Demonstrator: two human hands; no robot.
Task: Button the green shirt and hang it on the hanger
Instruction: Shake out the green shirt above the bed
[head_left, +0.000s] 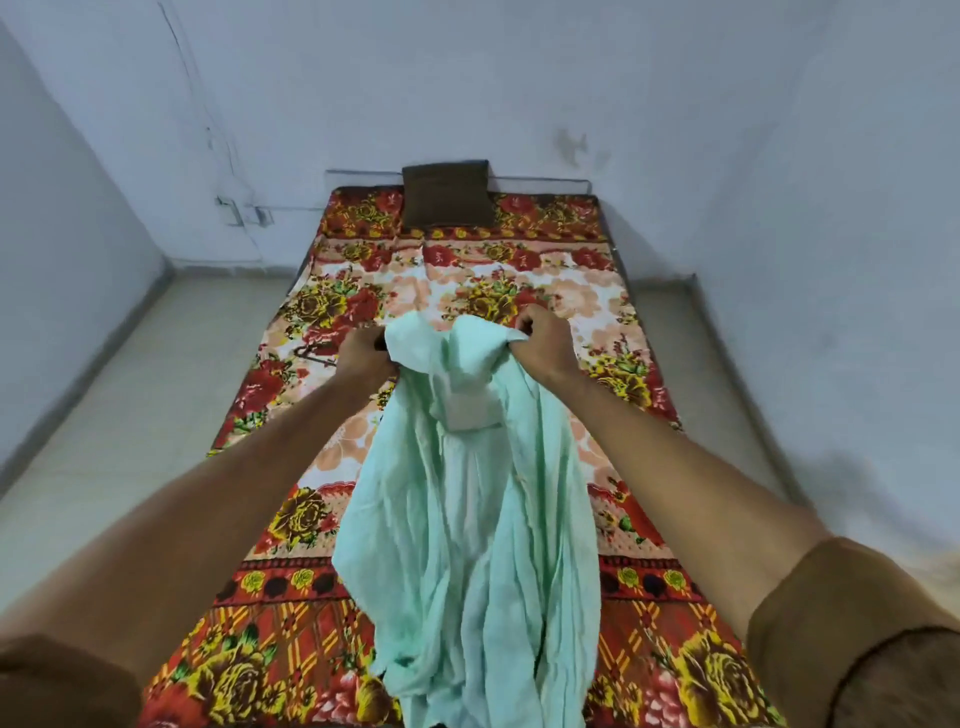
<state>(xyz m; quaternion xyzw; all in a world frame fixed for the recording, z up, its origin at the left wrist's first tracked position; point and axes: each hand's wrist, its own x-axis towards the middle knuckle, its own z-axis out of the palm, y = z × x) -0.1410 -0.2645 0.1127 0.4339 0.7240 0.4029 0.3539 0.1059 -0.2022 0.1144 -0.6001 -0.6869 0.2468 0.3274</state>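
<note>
Here the green shirt (467, 499) was held bunched above the floral bed (670, 670), gripped at its top by the left hand (366, 358) and right hand (545, 340); still crumpled, buttons could be misaligned

Bed (363, 649) was covered in a loud red and yellow floral sheet, with a dark brown pillow (448, 195) propped at the far end against the pale wall (519, 78). Light tile floor (130, 415) on both sides, and a wall socket (231, 209) off left.
</note>
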